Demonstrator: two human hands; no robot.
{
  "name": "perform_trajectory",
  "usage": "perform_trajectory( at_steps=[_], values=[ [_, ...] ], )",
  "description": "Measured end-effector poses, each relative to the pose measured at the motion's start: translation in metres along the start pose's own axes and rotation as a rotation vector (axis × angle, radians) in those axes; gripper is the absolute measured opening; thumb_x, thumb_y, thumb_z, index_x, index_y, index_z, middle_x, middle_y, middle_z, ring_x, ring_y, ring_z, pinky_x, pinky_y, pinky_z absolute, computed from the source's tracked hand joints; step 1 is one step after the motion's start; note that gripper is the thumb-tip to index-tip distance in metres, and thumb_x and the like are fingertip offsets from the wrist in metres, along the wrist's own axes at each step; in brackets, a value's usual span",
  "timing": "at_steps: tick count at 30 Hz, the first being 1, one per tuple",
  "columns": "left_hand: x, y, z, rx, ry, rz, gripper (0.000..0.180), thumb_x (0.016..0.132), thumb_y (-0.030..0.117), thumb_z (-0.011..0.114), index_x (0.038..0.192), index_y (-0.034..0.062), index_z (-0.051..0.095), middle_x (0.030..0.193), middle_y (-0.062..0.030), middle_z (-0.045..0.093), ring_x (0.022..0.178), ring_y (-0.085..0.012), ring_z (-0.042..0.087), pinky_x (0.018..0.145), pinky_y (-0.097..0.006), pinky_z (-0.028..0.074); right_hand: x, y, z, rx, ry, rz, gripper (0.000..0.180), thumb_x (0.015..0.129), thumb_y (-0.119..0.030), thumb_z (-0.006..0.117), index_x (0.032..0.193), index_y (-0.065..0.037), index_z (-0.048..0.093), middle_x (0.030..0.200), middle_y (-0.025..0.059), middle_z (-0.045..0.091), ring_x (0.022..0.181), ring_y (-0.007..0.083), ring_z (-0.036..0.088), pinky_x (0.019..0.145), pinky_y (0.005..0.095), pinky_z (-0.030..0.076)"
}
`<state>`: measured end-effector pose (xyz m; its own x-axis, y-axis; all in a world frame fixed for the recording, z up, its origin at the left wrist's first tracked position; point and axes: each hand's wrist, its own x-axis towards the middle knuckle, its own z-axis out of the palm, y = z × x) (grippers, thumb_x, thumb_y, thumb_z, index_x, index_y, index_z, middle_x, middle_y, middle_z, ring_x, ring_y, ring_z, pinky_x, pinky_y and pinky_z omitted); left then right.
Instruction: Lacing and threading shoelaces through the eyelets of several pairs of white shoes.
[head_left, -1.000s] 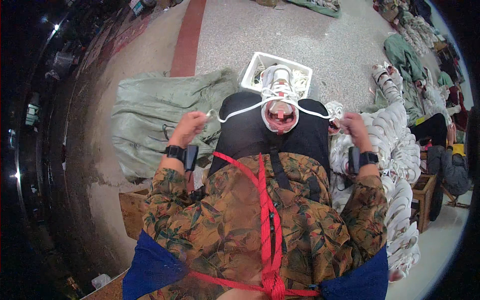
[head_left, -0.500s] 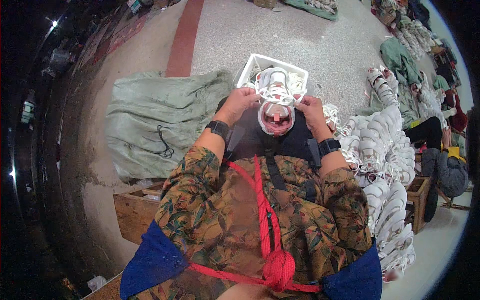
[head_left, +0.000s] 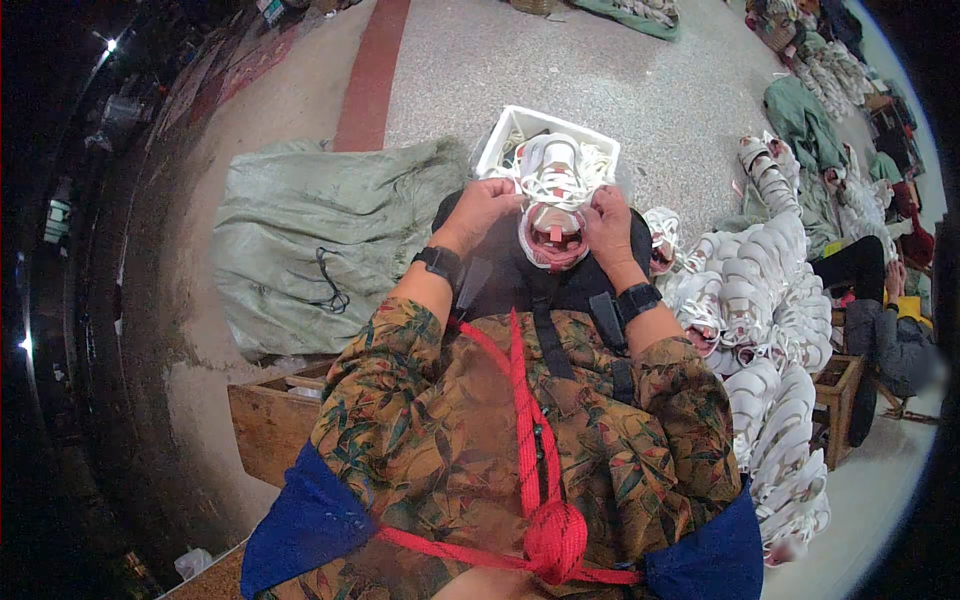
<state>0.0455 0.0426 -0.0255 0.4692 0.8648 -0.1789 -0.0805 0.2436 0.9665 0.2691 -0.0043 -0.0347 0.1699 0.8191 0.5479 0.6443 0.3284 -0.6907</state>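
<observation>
A white sneaker (head_left: 554, 152) with a pinkish lining rests on my lap, its opening toward me and its toe pointing away. White shoelaces (head_left: 552, 186) cross its front. At the left of the shoe, my left hand (head_left: 488, 210) is closed, its fingertips pinching the lace. My right hand (head_left: 611, 228) is closed on the lace at the right side, close against the shoe's collar. The lace ends are partly hidden by my fingers.
Just beyond the shoe stands a white box (head_left: 490, 150) with loose white laces. A grey-green sack (head_left: 290, 230) lies at left, near a wooden drawer (head_left: 270, 425). Rows of white sneakers (head_left: 755, 270) are piled at right. Farther right sits another person (head_left: 880, 330).
My right hand has moved inward and slightly down, closer to the shoe's collar. The left hand has shifted only slightly, and the lace spans between the hands look less spread.
</observation>
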Motion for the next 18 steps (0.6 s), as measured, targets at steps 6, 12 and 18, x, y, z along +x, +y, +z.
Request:
perform_trajectory(
  at_steps=[6,12,18],
  values=[
    [-0.003,0.004,0.005,0.045,0.056,0.002,0.012,0.078,0.012,0.065,0.069,0.0057,0.059,0.068,0.0072,0.053,0.061,-0.0027,0.045,0.058,-0.019,0.038,0.012,-0.001,-0.007,0.061,-0.26,0.361,0.021,0.066,-0.011,0.066,0.062,0.003,0.051,0.054,0.0181,0.049,0.052,0.0318,0.052,0.051,0.0382,0.04],
    [-0.009,0.008,0.019,0.12,0.191,0.03,0.011,0.079,0.013,0.065,0.073,0.0044,0.062,0.065,0.0044,0.055,0.056,-0.0033,0.046,0.051,-0.019,0.037,-0.009,-0.027,-0.007,-0.349,-0.172,0.123,0.02,0.074,-0.02,0.064,0.071,-0.002,0.056,0.067,0.0178,0.055,0.066,0.0351,0.057,0.06,0.0428,0.045],
    [-0.011,0.012,0.023,0.063,0.199,0.064,0.012,0.08,0.011,0.063,0.071,0.0039,0.06,0.063,0.0019,0.057,0.054,-0.0046,0.05,0.048,-0.02,0.039,-0.016,-0.033,-0.012,-0.487,-0.264,-0.05,0.016,0.077,-0.021,0.061,0.075,-0.005,0.06,0.079,0.0171,0.055,0.078,0.0337,0.056,0.065,0.0425,0.047]
  ],
)
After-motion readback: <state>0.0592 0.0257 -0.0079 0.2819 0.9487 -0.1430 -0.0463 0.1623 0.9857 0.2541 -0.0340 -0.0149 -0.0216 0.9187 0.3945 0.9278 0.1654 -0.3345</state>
